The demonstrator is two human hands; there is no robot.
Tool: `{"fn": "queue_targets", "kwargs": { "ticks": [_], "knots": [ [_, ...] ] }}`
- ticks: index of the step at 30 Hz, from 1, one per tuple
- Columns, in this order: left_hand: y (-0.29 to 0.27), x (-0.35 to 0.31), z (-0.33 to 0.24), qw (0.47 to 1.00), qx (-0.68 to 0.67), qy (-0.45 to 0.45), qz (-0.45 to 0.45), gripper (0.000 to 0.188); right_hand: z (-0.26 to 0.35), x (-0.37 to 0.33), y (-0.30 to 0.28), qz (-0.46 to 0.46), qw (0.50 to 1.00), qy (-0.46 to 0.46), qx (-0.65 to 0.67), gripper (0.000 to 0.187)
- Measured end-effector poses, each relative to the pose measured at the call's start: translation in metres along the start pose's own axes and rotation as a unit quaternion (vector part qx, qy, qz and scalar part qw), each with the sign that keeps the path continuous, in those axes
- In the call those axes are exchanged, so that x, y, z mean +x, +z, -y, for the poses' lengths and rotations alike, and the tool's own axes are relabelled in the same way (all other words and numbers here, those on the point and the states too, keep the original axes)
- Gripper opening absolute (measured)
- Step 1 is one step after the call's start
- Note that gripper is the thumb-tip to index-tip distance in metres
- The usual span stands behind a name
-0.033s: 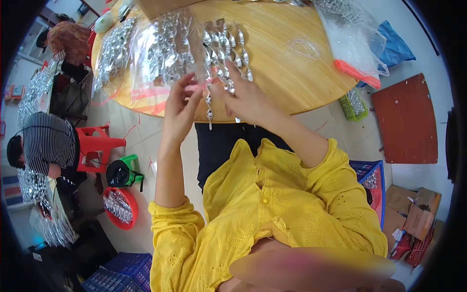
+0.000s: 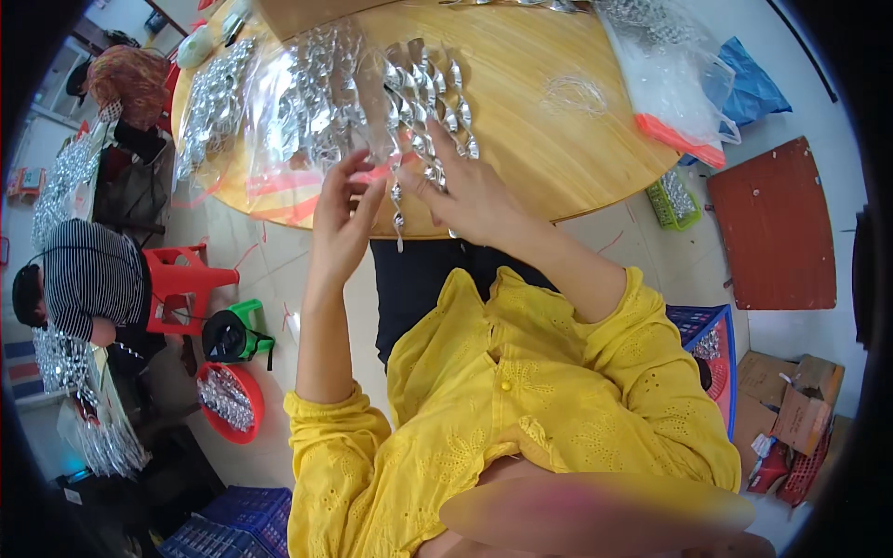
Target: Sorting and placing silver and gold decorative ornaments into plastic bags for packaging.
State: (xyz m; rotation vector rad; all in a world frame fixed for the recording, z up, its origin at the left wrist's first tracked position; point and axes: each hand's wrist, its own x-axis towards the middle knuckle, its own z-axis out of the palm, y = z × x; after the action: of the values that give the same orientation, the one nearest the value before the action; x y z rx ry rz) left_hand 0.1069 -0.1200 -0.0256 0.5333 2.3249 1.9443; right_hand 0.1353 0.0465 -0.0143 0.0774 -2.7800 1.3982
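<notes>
Several twisted silver foil strips [image 2: 458,93] lie in a row on the round wooden table. One twisted silver strip [image 2: 397,197] reaches past the near edge, between my hands. Left of it is my left hand [image 2: 346,209], its fingers loosely bent and the thumb apart, with nothing visible in it. My right hand [image 2: 470,191] is over the lower ends of the other strips, index finger stretched out and thumb apart; its remaining fingers are partly hidden. A clear plastic bag [image 2: 270,177] with a pink-red edge, full of silver strips, lies beside my left fingers.
Another filled bag [image 2: 209,126] is at the table's left. A thin white string bundle [image 2: 575,95] lies on the wooden table [image 2: 549,158]. Plastic bags [image 2: 684,102] hang at the right edge. Two people sit at left near a red stool [image 2: 191,279]; a brown board [image 2: 777,228] stands at right.
The whole view has shifted slightly. My left fingertips are a little nearer to me; my right hand stays at the strips.
</notes>
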Motion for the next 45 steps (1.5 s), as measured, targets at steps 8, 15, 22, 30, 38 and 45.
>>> {"fn": "queue_targets", "kwargs": {
  "ticks": [8,15,22,30,38,45],
  "knots": [
    [0.011,-0.031,0.007,0.994,0.047,0.075,-0.064,0.030,0.019,-0.006,-0.048,0.039,0.992,-0.079,-0.095,0.059],
    [0.021,-0.064,0.005,0.986,-0.003,0.037,-0.164,0.025,-0.072,0.108,-0.125,-0.177,0.928,-0.094,-0.314,0.029],
    [0.021,-0.084,-0.001,0.986,-0.031,0.054,-0.153,0.019,-0.216,0.243,-0.226,-0.251,0.799,-0.153,-0.524,0.014],
    [0.006,-0.093,0.007,0.977,-0.020,0.002,-0.212,0.016,-0.201,0.276,-0.208,-0.141,0.800,-0.142,-0.566,0.026],
    [0.008,-0.087,0.005,0.978,-0.019,0.006,-0.206,0.014,-0.163,0.252,-0.225,-0.120,0.880,-0.138,-0.439,0.018],
    [0.016,-0.087,0.001,0.983,-0.043,0.010,-0.179,0.013,-0.180,0.247,-0.223,-0.215,0.878,-0.145,-0.403,0.020]
  ]
}}
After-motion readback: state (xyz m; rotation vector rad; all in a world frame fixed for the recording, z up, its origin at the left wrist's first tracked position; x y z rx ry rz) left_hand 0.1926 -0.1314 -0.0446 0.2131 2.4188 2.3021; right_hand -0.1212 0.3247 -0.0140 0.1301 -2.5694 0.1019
